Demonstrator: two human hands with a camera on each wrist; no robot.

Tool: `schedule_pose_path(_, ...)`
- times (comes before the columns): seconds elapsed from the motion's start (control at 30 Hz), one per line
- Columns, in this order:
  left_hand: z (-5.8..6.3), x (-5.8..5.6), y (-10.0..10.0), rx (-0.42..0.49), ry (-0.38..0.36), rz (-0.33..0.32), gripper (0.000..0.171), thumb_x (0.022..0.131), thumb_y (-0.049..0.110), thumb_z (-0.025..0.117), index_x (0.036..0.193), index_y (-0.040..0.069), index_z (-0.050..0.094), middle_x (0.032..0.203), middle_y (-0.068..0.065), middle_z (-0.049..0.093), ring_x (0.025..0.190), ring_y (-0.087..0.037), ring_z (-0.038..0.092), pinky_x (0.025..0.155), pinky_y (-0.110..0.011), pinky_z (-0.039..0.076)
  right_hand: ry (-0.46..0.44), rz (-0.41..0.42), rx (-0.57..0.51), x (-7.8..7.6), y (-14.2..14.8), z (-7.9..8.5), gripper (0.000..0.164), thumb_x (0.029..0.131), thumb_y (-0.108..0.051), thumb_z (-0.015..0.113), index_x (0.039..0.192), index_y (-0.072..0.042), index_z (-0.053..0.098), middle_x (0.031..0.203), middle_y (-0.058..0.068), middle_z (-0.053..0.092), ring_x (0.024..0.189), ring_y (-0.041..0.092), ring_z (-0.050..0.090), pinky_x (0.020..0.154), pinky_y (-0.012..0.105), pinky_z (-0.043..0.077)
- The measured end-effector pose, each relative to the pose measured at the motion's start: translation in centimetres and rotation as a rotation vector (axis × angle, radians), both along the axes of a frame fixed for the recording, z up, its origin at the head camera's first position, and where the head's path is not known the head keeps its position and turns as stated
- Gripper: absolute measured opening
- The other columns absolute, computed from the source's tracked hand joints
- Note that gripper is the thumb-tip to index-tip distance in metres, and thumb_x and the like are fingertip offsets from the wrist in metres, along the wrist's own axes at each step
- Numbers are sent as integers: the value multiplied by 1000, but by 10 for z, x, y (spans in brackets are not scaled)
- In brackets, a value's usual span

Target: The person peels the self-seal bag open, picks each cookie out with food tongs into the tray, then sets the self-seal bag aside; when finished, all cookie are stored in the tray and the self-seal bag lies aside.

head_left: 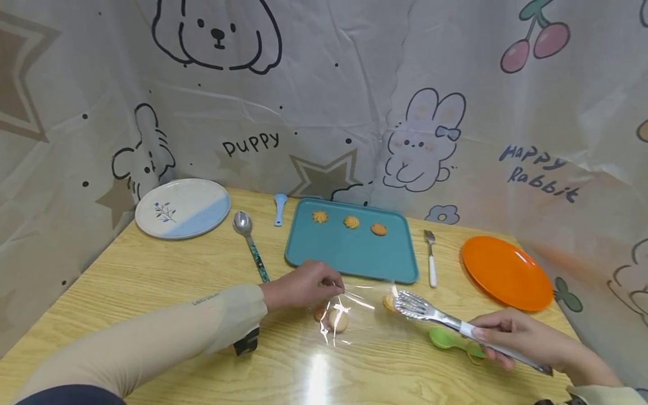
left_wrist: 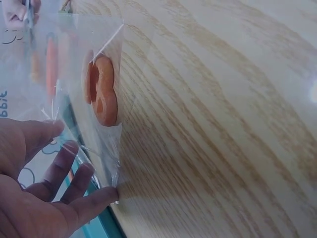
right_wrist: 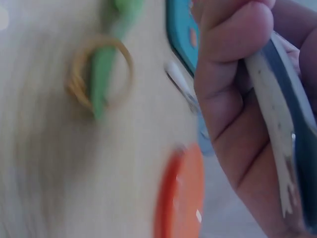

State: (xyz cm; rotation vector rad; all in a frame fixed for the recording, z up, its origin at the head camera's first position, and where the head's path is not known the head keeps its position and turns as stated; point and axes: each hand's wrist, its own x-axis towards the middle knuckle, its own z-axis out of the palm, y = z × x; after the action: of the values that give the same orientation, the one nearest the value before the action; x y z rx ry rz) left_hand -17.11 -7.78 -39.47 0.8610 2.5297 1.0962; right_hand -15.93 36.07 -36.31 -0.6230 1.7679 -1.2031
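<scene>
Between its thumb and fingers my left hand point(head_left: 306, 286) pinches the edge of a clear plastic bag point(head_left: 367, 325). Inside the bag lie round brown cookies point(head_left: 337, 320), seen closer as ring-shaped cookies point(left_wrist: 105, 91) in the left wrist view. My right hand point(head_left: 523, 337) grips metal tongs point(head_left: 445, 319) by the handle, pointing left toward the bag. A golden cookie point(head_left: 389, 304) is at the tips of the tongs, overlapping the bag's right end. In the right wrist view, curled fingers point(right_wrist: 233, 94) wrap the tongs' pale handle point(right_wrist: 272, 114).
A teal tray point(head_left: 349, 250) with 3 cookies stands behind the bag. A patterned plate point(head_left: 184, 211), large spoon point(head_left: 244, 224) and small blue spoon point(head_left: 279, 209) lie left; a fork point(head_left: 431, 259) and orange plate point(head_left: 506, 273) right. Under the tongs is a green spoon point(head_left: 442, 337) with a yellow ring point(right_wrist: 77, 84).
</scene>
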Motion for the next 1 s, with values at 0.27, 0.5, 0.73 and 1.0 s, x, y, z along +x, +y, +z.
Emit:
schedule_pose_path(0.27, 1, 0, 1, 7, -21, 7, 19, 98, 15, 57, 96, 9, 75, 84, -1, 72, 65, -6, 48, 67, -21, 43, 231, -162, 142, -11, 22, 27, 30, 106, -12, 34, 120, 5, 54, 79, 6, 62, 60, 30, 49, 49, 34, 43)
schedule_pose_path(0.5, -1, 0, -1, 10, -24, 18, 17, 97, 16, 59, 96, 9, 75, 88, -1, 74, 71, -8, 54, 69, -22, 48, 336, -253, 294, -50, -54, 16, 41, 100, -37, 51, 120, -3, 60, 82, 20, 62, 60, 12, 55, 58, 31, 47)
schedule_pose_path(0.73, -3, 0, -1, 14, -15, 16, 17, 96, 14, 59, 96, 9, 75, 88, -1, 74, 66, -4, 52, 69, -20, 48, 298, -159, 285, -83, -141, 2, 43, 98, -40, 55, 120, -4, 64, 77, 8, 64, 59, 14, 55, 63, 34, 52)
schedule_pose_path(1.0, 0, 1, 0, -10, 2, 23, 16, 96, 15, 60, 95, 10, 75, 94, 0, 75, 78, -5, 60, 76, -22, 51, 218, -184, 295, -93, -181, -6, 38, 98, -36, 56, 117, -5, 67, 75, 7, 65, 58, 10, 55, 60, 28, 51)
